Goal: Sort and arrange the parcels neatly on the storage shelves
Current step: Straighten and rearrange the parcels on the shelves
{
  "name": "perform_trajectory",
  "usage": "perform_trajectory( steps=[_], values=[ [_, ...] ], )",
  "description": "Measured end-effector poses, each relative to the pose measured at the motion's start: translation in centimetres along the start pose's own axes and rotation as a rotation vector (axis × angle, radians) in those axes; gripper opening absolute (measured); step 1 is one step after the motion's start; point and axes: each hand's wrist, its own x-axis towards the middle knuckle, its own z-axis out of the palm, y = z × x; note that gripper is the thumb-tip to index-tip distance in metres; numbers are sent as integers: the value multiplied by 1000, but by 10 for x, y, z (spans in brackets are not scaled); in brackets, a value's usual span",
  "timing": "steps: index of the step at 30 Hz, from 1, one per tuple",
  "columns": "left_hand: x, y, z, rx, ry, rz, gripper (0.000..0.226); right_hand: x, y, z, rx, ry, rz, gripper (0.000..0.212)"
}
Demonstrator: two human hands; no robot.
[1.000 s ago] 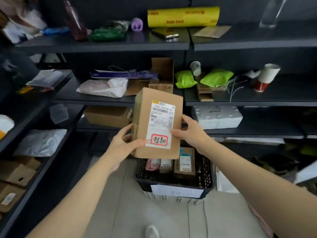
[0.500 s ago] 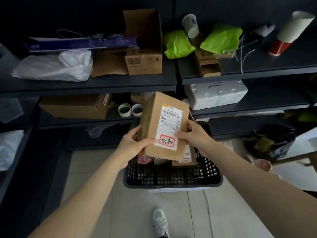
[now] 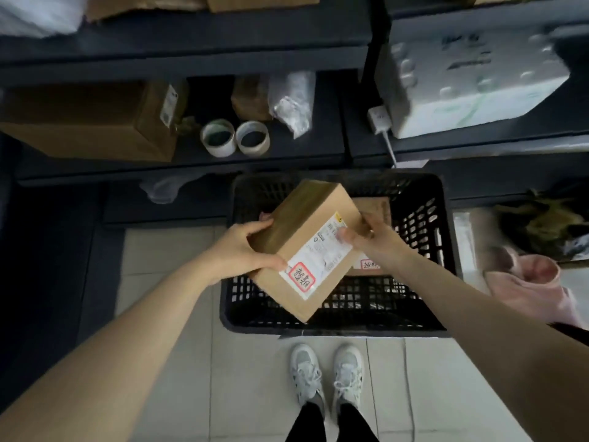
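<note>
A brown cardboard parcel [image 3: 302, 237] with a white label and a red-framed sticker hangs tilted over a black plastic crate [image 3: 427, 250] on the floor. My left hand [image 3: 245, 250] grips its left side, thumb near the sticker. My right hand [image 3: 366, 236] pinches its right edge over the label. Another labelled brown parcel [image 3: 374, 207] lies in the crate behind it, mostly hidden. Dark storage shelves [image 3: 191, 63] run across the top of the view.
The low shelf holds a large cardboard box [image 3: 89, 122], two tape rolls [image 3: 236, 137], a clear plastic bag [image 3: 293, 103] and a white foam box [image 3: 471, 81]. A pink cloth [image 3: 529, 282] lies at the right. My white shoes [image 3: 328, 374] stand on the tiled floor.
My view has tipped down towards the crate and floor. The parcel has come lower over the crate and turned clockwise, still held in both hands.
</note>
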Motion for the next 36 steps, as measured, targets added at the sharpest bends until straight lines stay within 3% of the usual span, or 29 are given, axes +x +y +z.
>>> perform_trajectory(
  steps=[5,9,11,15,18,21,23,26,31,36],
  values=[
    [29,-20,-12,207,-88,-62,93,15,33,28,-49,-55,55,59],
    [50,-24,-21,268,-174,-84,93,21,40,37,73,-112,36,43],
    [56,-21,-19,305,-227,-73,90,29,42,37,132,-165,21,56],
    [66,-15,-12,444,-336,-61,89,45,42,25,130,-380,-4,116],
    [69,-15,-5,617,-382,-28,94,50,30,13,-90,-507,-15,123],
    [71,-17,1,669,-408,-3,94,51,25,26,-637,-635,-123,126],
    [73,-20,1,648,-413,-10,93,54,25,42,-871,-640,-205,124],
    [76,-26,-1,605,-417,-35,88,65,20,55,-909,-582,-252,119],
    [82,-45,2,422,-293,5,37,83,17,56,-807,-636,-75,94],
    [79,-78,9,470,-164,41,35,106,24,67,-783,-730,160,68]
  ],
)
